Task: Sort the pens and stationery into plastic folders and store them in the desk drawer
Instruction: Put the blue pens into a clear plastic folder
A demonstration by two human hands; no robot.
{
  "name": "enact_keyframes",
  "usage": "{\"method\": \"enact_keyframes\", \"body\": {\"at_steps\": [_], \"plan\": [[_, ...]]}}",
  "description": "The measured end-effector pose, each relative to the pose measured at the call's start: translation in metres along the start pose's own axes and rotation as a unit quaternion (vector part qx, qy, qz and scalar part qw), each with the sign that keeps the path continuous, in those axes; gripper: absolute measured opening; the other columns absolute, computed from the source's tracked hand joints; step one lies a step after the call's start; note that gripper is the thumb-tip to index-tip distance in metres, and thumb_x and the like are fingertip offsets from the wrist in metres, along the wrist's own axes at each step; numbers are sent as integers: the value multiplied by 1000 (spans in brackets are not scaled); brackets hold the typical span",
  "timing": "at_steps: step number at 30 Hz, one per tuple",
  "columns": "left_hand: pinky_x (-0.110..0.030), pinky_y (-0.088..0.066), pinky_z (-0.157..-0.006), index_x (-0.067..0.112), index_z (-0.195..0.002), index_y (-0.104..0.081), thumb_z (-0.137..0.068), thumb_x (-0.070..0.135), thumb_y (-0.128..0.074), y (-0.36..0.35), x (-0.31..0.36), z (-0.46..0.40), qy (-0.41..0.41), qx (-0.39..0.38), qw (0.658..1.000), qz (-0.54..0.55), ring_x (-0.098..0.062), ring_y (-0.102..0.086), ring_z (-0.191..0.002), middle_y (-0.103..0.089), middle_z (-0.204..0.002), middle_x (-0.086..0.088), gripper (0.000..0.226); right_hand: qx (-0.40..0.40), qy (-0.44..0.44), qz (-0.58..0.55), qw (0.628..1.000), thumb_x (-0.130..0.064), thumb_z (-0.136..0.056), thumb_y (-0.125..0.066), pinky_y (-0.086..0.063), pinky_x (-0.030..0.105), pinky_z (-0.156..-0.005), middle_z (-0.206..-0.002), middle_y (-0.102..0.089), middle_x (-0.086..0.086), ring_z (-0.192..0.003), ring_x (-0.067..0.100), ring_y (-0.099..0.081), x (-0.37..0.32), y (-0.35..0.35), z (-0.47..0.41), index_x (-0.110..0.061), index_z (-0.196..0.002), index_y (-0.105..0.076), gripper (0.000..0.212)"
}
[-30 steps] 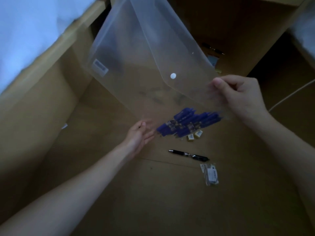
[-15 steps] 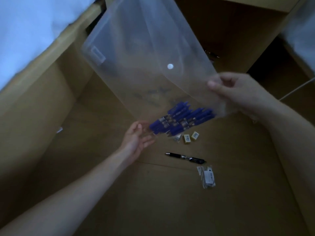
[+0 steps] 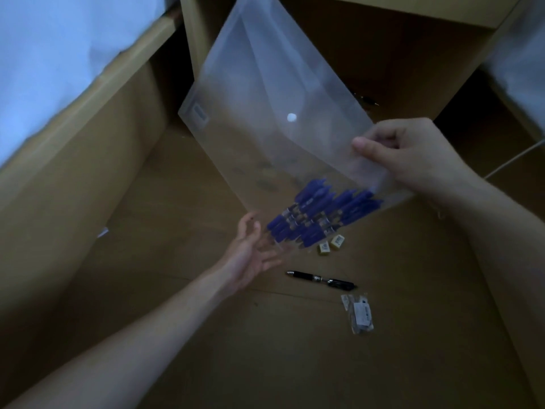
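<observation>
Folder point(image 3: 265, 113) lower since, top cropped; right hand point(image 3: 413, 154) pinching it, left hand point(image 3: 250, 255) spread.

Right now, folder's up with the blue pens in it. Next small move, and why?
Probably bring the left hand up to steady the lower edge of the plastic folder. Only the right hand pinches it, at one edge, and it hangs tilted with the blue pens bunched at its low corner. The left hand is open just below them. The black pen and small packets lie unsorted.

The plastic folder point(image 3: 274, 119) has tilted steeper; the blue pens point(image 3: 321, 214) have slid nearer the left hand point(image 3: 250, 255).
</observation>
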State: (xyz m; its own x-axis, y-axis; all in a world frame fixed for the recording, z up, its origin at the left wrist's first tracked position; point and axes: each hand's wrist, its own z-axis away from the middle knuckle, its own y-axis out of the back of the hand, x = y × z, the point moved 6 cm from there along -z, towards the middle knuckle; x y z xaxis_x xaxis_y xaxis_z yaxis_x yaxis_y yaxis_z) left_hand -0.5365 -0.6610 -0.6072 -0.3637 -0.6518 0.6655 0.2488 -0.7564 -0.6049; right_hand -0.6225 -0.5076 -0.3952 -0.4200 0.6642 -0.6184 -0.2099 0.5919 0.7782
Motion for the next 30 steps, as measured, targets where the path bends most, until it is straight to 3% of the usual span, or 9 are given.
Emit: {"method": "enact_keyframes", "body": {"at_steps": [4,7,9,11,14,17,21,26,30], "plan": [[-43,-58,-67,22,-104,-38,-103,15,-29,7,6,0,-29,23,999,29,-30,-71,-82,-65,-105,-14,11,16,30,-140,990,-26,-89,-52,-49,7,-73,-91,-67,-10,-86,-5,-63,0,7,7,-26,-97,-61,12],[-46,-56,-70,20,-97,-36,-103,11,-29,9,12,1,-39,34,998,25,-28,-71,-77,-66,-99,-13,13,-21,32,-255,966,-40,-74,-55,-52,15,-80,-101,-69,-8,-98,5,-65,7,13,16,-26,-105,-60,35],[-49,-55,-72,21,-96,-36,-103,11,-29,5,14,1,-42,31,998,29,-29,-71,-80,-66,-99,-12,14,-50,15,-209,977,-42,-72,-54,-52,13,-77,-102,-67,-5,-97,5,-64,15,9,21,-29,-105,-59,36],[-51,-55,-74,20,-96,-35,-103,12,-27,2,15,1,-44,29,998,37,-31,-69,-86,-66,-104,-13,14,-36,6,-140,989,-31,-82,-51,-52,10,-68,-97,-65,-1,-86,4,-65,23,3,23,-28,-98,-59,18],[-52,-54,-77,21,-99,-36,-103,13,-26,-5,15,1,-54,22,997,43,-30,-68,-92,-63,-111,-13,13,60,11,-71,996,-19,-94,-46,-47,4,-62,-87,-62,-8,-74,-7,-63,18,7,24,-25,-93,-60,15],[-49,-57,-74,23,-101,-39,-104,17,-26,-21,16,1,-70,1,994,78,-28,-69,-93,-69,-105,-7,15,141,66,10,988,-27,-96,-43,-45,3,-70,-86,-56,-19,-81,-11,-58,-5,22,26,-24,-99,-59,17],[-50,-54,-75,25,-101,-39,-104,20,-25,-22,22,-5,-94,21,992,85,-24,-69,-91,-68,-103,-4,16,137,78,18,987,-34,-93,-45,-52,19,-77,-89,-57,-21,-90,-2,-60,-10,20,22,-29,-99,-59,16],[-48,-53,-73,27,-97,-41,-105,22,-23,-10,37,-9,-131,45,987,83,-17,-69,-83,-71,-88,4,20,138,96,8,986,-37,-91,-49,-50,16,-74,-90,-60,-15,-85,2,-60,-10,20,27,-25,-101,-62,21],[-52,-53,-75,25,-102,-39,-105,21,-20,-16,40,-13,-129,46,984,115,-22,-65,-95,-66,-104,-3,19,139,90,-1,986,-28,-92,-54,-49,16,-66,-86,-59,-10,-78,2,-58,-7,12,24,-18,-100,-63,16]]}}
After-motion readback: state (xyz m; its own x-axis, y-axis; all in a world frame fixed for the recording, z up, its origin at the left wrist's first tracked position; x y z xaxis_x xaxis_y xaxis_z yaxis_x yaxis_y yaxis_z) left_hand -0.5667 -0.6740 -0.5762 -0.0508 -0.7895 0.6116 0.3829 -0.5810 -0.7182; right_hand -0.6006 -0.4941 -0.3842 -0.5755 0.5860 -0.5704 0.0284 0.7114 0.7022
